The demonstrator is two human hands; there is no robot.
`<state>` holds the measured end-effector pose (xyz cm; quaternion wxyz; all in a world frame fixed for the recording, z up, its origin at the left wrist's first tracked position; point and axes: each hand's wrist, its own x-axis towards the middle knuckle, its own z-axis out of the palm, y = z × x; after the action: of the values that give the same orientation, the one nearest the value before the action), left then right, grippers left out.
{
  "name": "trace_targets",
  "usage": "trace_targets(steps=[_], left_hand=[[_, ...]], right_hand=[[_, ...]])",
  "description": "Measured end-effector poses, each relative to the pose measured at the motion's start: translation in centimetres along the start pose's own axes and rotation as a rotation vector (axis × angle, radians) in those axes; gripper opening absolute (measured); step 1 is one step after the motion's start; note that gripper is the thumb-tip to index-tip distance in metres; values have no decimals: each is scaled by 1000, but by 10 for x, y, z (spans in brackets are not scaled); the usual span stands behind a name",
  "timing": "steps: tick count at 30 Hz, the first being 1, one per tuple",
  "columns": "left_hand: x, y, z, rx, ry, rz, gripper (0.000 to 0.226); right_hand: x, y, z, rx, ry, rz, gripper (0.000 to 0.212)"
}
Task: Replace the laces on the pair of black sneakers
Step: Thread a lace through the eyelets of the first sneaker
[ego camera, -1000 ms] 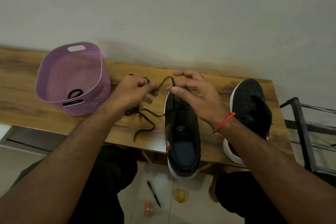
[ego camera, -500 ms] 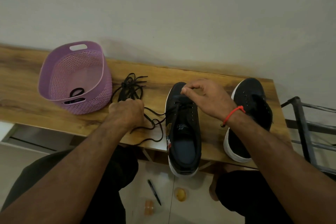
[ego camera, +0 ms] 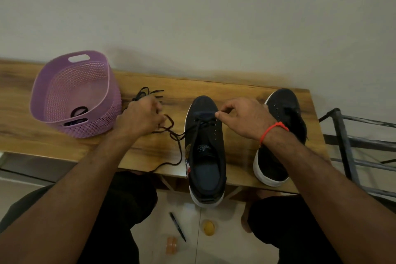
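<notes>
we are sitting at the wooden table early in the job: the left sneaker is carrying a black lace through its far eyelets only, the right sneaker is standing bare beside it. our right hand is pinching the lace at the toe end, our left hand is curling round the loose tangle near the purple basket. most eyelets are waiting.
</notes>
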<state>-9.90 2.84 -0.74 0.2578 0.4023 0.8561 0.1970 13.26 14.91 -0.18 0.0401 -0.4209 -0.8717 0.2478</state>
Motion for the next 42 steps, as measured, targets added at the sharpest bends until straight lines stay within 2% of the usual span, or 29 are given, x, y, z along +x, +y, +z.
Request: trace_targets(steps=[2, 3, 7, 11, 14, 17, 19, 24, 31, 42], left_hand=[[-6, 13, 0, -432, -97, 60, 12], [-9, 20, 1, -534, -144, 92, 13], [-11, 32, 10, -676, -217, 267, 22], [-12, 32, 21, -601, -114, 368, 22], [-9, 27, 30, -504, 63, 408, 16], [-8, 20, 37, -163, 267, 575, 16], [-13, 23, 43, 11, 319, 636, 16], [-23, 26, 62, 128, 246, 600, 14], [-26, 31, 70, 175, 235, 557, 14], [-29, 35, 74, 223, 203, 557, 16]], right_hand=[[-2, -3, 0, -9, -2, 30, 24], [-3, -7, 1, -38, -17, 44, 30], [-10, -15, 8, -175, -137, 118, 54], [-12, -19, 11, -136, -191, 142, 68], [-13, -22, 7, 41, -215, 137, 47], [-11, -21, 0, 150, -219, 181, 35], [-10, -16, -2, 188, -223, 206, 30], [-7, -5, -6, 328, -261, 227, 24], [-5, 4, -2, 447, -298, 293, 19], [-7, 3, -3, 479, -295, 298, 18]])
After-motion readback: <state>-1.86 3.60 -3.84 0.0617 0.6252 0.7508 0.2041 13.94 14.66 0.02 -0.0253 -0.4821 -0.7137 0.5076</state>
